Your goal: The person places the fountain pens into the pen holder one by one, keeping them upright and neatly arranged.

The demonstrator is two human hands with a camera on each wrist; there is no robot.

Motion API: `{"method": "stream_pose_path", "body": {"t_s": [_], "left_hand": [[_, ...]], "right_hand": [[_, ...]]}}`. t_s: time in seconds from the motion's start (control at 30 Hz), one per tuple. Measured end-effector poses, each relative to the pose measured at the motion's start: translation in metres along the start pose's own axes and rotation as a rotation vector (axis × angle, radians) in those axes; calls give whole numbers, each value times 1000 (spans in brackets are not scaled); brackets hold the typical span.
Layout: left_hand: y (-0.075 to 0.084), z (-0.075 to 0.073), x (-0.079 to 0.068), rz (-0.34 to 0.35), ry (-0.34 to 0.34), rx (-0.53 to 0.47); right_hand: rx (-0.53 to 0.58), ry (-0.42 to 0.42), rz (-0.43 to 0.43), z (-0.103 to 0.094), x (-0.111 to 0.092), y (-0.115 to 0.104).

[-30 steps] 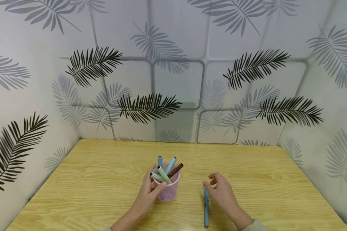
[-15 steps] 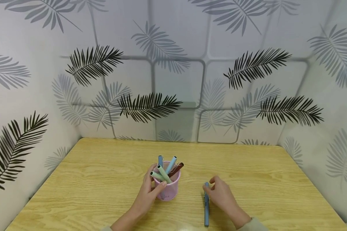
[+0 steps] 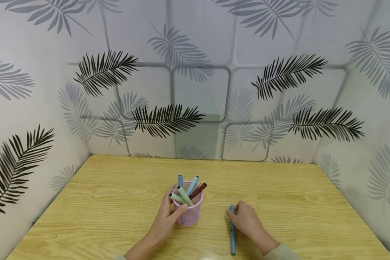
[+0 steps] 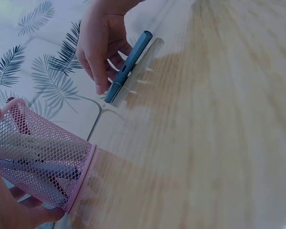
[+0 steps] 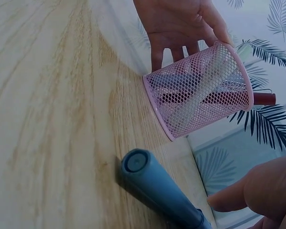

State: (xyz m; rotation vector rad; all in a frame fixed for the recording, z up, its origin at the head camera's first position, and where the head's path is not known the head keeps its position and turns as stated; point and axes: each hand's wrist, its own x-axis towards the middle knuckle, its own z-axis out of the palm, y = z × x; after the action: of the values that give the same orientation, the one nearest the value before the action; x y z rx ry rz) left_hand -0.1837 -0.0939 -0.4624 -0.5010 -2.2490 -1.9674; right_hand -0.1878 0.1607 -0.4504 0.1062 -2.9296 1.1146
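My left hand (image 3: 162, 216) grips a pink mesh pen cup (image 3: 190, 215), its thumb by the near rim and its fingers round the left side. Inside lean several capped pens: light green (image 3: 184, 196), light blue (image 3: 191, 186), darker blue (image 3: 180, 181) and dark red (image 3: 198, 191). To the right, a blue-grey pen (image 3: 232, 238) lies on the table, pointing towards me. My right hand (image 3: 248, 220) pinches its far end, thumb on the left and curled fingers on the right. The right wrist view shows the pen's near end (image 5: 136, 162) resting low over the wood.
The wood-grain table (image 3: 117, 187) runs back to a wall (image 3: 195, 141) covered in leaf-patterned paper. Similar side walls stand at left and right. The pen cup stands a short way left of the loose pen.
My right hand has lowered slightly and its thumb and fingers have closed round the loose pen's far end. The pen's near end has shifted a touch right. My left hand stays on the cup.
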Motion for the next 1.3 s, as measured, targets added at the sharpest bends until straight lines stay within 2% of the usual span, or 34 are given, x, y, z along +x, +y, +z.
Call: {"method": "stream_pose_path", "body": {"t_s": [0.8,1.3], "left_hand": [[0,0,0,-1,7,6],[0,0,1,3,-7,-21]], "right_hand": [[-65,-62,93,-1,6,-6],[-31,-69,132,-5,6,-7]]}}
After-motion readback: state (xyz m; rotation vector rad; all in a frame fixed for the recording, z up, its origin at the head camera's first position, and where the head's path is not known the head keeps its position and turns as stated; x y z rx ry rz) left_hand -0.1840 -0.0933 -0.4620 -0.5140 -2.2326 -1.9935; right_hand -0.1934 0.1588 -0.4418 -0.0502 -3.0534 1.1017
